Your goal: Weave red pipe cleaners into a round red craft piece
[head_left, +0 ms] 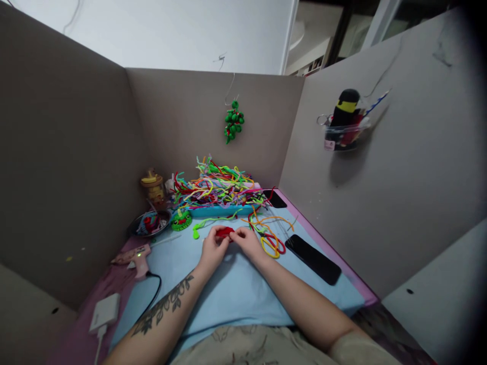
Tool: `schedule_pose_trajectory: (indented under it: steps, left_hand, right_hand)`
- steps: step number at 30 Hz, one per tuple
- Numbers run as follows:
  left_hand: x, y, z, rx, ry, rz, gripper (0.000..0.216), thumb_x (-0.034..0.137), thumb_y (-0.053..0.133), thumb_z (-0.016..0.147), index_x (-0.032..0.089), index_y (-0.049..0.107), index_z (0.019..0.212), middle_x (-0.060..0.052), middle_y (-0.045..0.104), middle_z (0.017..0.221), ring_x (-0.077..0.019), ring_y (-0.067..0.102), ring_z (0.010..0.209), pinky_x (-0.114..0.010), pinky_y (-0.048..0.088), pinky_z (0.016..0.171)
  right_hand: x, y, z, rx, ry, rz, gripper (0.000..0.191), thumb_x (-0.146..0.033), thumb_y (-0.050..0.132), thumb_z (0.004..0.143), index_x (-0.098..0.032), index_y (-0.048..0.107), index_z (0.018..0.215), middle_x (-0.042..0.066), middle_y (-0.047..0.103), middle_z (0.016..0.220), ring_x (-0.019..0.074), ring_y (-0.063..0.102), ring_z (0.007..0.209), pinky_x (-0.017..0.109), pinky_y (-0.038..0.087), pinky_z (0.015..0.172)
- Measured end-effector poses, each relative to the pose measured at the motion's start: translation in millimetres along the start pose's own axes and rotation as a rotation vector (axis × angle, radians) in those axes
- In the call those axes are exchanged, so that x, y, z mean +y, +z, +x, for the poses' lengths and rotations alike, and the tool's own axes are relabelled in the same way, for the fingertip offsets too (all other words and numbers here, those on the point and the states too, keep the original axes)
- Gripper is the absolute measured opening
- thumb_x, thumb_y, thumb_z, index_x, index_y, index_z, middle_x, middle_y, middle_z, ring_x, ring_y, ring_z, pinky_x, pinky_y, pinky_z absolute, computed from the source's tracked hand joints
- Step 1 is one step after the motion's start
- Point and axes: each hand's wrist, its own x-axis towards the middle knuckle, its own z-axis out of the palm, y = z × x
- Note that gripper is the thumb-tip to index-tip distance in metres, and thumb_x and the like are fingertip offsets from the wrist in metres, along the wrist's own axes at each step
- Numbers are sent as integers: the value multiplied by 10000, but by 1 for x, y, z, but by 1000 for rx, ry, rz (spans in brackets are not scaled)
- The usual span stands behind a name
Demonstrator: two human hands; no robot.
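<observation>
Over the blue cloth (243,299), my left hand (213,248) and my right hand (248,242) meet around a small red fuzzy piece (225,231), which looks like pipe cleaner. Fingers of both hands pinch it, and they hide part of its shape. Just beyond my left hand lies a bright green pipe cleaner (216,220) with a rounded end. A green fuzzy figure (181,220) with a face sits farther left. Right of my right hand are scissors (271,247) with yellow and red handles, among loose orange pipe cleaners (262,221).
Behind the hands, a blue tray (224,211) overflows with colourful pipe cleaners. Phones lie at right (314,258) and back right (276,198). At left are a pink glue gun (140,261), a white power block (105,310) and a metal bowl (133,226). Grey panels (213,111) enclose the table.
</observation>
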Motion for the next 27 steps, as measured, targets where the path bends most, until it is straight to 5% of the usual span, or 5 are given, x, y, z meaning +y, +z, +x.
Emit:
schedule_pose_trajectory:
  steps: [7, 14, 22, 27]
  left_hand:
    - [2, 0, -2, -33, 32, 49, 247, 199, 577, 780, 170, 522, 1019, -82, 658, 998, -179, 658, 886, -340, 524, 812]
    - [-1, -1, -4, -68, 104, 120, 243, 180, 550, 801, 172, 520, 1043, -82, 647, 1016, -168, 653, 883, -335, 527, 814]
    - [1, -3, -4, -80, 220, 208, 235, 155, 536, 807, 201, 540, 1038, -61, 649, 1037, -168, 631, 954, -341, 510, 860]
    - [6, -2, -1, -16, 102, 54, 234, 174, 569, 776, 182, 530, 1007, -74, 661, 1006, -175, 656, 895, -345, 527, 825]
  right_hand:
    - [1, -5, -1, -116, 189, 202, 324, -473, 646, 662, -182, 507, 645, -66, 473, 527, 69, 412, 410, 206, 301, 422]
    - [-4, -17, -1, -251, 261, 68, 384, -497, 625, 693, -178, 477, 538, -79, 349, 397, 51, 261, 363, 219, 142, 386]
    - [-6, -15, -2, -144, 148, 148, 243, -360, 659, 633, -155, 544, 570, -51, 451, 513, 80, 364, 499, 226, 264, 504]
    - [-10, -17, -3, -187, 138, 177, 188, -331, 615, 656, -160, 556, 608, -52, 453, 525, 86, 371, 509, 227, 283, 527]
